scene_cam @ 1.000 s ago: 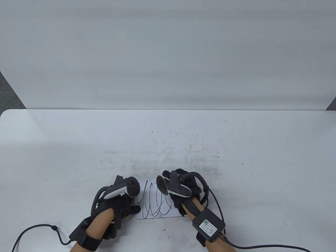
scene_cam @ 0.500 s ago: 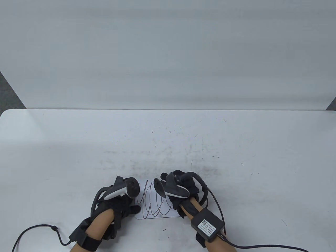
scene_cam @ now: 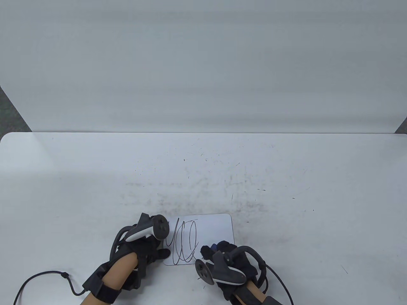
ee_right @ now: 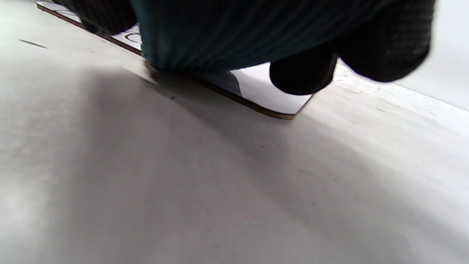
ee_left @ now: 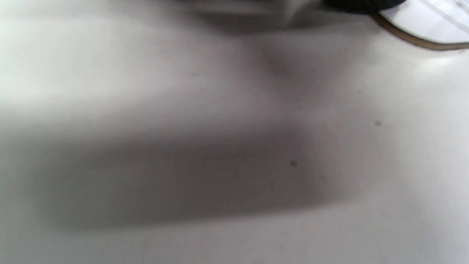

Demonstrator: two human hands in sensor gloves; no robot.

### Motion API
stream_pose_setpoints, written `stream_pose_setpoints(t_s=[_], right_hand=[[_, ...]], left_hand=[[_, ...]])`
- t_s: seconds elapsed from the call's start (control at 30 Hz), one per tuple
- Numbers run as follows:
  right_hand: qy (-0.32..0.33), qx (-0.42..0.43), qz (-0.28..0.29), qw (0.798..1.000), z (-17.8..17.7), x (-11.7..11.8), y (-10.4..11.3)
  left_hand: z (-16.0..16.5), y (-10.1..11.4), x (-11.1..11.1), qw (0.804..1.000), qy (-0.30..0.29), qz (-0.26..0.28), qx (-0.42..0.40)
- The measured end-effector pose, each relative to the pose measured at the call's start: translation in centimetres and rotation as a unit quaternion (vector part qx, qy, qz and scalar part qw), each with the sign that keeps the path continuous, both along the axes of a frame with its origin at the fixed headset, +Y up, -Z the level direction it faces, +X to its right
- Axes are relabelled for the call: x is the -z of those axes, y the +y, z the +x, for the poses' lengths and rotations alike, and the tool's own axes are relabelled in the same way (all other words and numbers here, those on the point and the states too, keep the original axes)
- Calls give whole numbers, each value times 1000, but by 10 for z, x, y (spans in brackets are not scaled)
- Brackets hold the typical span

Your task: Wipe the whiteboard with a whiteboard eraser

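A small white whiteboard (scene_cam: 213, 229) lies flat on the table near the front edge. Black scribbles (scene_cam: 185, 242) cover its left half; its right half is wiped clean. My left hand (scene_cam: 156, 251) holds the board's left edge, thumb on it; its fingertip (ee_left: 361, 3) shows by the board's corner (ee_left: 430, 22) in the left wrist view. My right hand (scene_cam: 224, 254) grips a dark teal eraser (ee_right: 234, 33) and presses it on the board's near right corner (ee_right: 263, 93). In the table view only a blue bit of the eraser (scene_cam: 218, 245) shows.
The white table (scene_cam: 286, 178) is scuffed with grey smears and small dark specks behind the board. A white backdrop (scene_cam: 203, 63) stands along the far edge. Glove cables (scene_cam: 47, 274) trail off at the front left and front right.
My right hand has drawn the eraser from the board's far right toward me to the near right corner. The scribbles on the right half are gone. The left hand has stayed put.
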State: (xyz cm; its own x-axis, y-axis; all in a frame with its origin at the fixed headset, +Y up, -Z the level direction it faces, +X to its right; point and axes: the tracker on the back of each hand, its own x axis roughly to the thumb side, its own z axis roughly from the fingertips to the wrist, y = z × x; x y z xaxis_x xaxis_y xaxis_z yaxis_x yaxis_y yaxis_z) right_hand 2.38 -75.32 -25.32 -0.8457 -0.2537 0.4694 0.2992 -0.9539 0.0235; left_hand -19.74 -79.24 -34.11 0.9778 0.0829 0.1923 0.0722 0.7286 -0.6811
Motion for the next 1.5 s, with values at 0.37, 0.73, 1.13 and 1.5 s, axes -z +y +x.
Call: stream_pose_setpoints(t_s=[0.37,0.73,1.13,1.5], right_hand=[[-18,18,-6,1000,-16,51,0],[-54,28,19,998,-44,118,-3],[1,-6,2,1000,-34,63,1],[39,-1,-8,999,-12,-2,-2]], left_hand=[[1,0,1,1000,2,-10,2],[2,1,1,1000,0,-9,2],[4,0,0,1000,-7,2,17],[3,-1,0,1000,-4,4,9]])
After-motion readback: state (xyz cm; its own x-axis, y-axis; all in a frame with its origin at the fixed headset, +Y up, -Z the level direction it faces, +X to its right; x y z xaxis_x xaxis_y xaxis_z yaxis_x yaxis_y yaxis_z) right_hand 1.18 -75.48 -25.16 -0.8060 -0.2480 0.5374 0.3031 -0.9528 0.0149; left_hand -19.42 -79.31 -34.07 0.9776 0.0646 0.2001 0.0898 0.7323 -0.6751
